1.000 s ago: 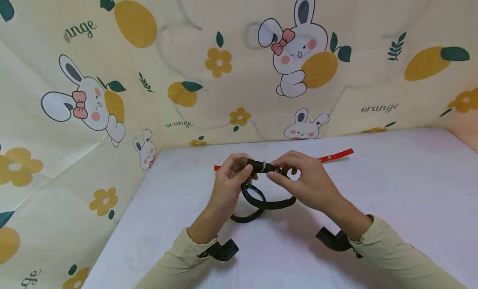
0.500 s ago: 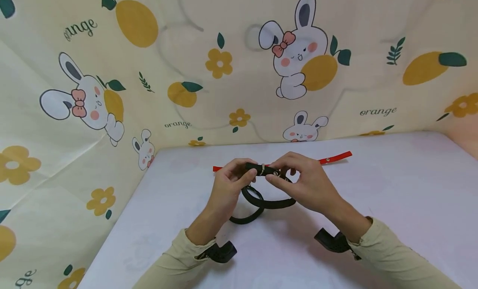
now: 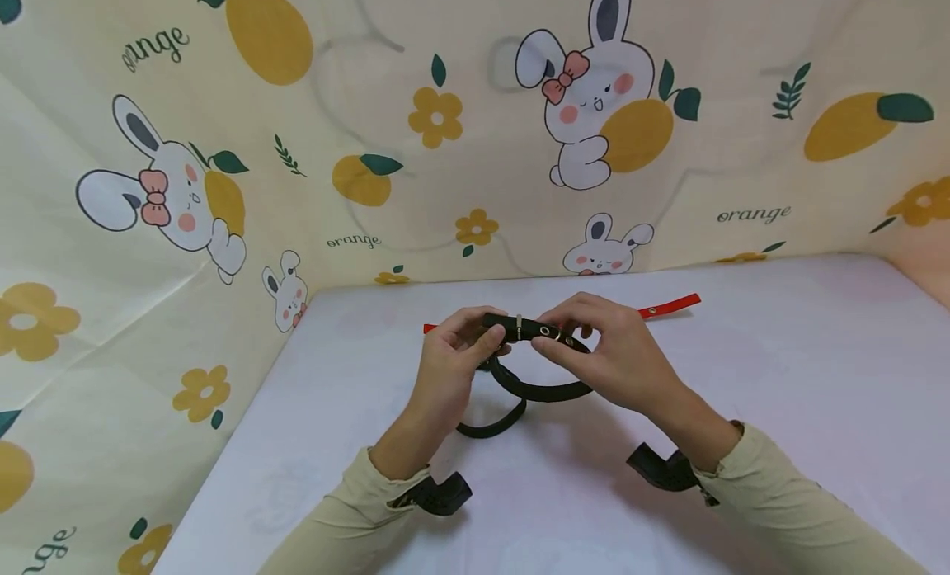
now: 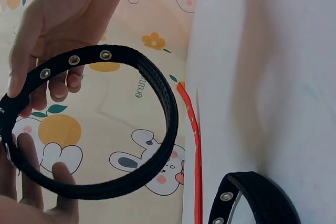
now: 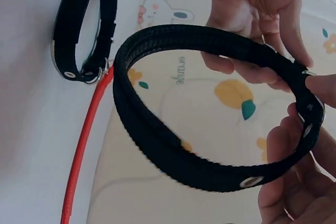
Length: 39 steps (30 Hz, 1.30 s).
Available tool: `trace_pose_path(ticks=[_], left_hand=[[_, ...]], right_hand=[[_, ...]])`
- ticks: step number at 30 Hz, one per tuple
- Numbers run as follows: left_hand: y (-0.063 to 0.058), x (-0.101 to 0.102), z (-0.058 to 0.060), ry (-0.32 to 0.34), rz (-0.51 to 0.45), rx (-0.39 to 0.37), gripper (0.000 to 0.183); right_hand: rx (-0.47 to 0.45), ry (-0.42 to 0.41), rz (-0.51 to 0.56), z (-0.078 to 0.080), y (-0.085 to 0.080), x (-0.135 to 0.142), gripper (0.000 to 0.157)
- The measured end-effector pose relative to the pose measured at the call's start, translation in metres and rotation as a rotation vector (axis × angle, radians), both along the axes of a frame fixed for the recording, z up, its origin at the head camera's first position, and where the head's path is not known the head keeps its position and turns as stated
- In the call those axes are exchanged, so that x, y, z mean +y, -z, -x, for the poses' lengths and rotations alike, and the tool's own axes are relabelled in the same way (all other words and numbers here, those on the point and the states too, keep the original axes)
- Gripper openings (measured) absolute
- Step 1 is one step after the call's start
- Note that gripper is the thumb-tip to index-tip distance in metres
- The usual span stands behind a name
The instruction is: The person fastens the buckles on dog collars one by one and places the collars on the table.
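Eyelets of silver metal (image 3: 545, 331) show more plainly now (likely easing adjustment) along the ring-shaped black fabric collar (image 3: 545, 393), which left hand (image 3: 454, 352) and right hand (image 3: 619, 352) pinch.

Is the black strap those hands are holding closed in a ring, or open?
Closed: the strap makes a full ring in both wrist views. Whether it's fastened, I can't tell.

bunny-print backdrop (image 3: 460, 175) | white table (image 3: 779, 377) | red strap (image 3: 670, 307), probably one piece | second black collar (image 5: 68, 22)
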<state>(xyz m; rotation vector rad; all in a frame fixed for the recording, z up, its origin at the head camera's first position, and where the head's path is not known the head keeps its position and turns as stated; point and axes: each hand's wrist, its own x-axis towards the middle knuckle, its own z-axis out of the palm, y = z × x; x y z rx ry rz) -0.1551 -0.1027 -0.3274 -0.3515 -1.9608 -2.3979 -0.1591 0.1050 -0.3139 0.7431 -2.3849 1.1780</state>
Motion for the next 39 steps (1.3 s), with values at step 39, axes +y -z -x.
trace_pose_path(ticks=[39], left_hand=[[-0.0001,-0.0007,-0.0008,-0.066,-0.137,-0.002,0.015]], right_hand=[[-0.082,-0.005,-0.02,0.0002,0.0018,-0.0006,0.014]])
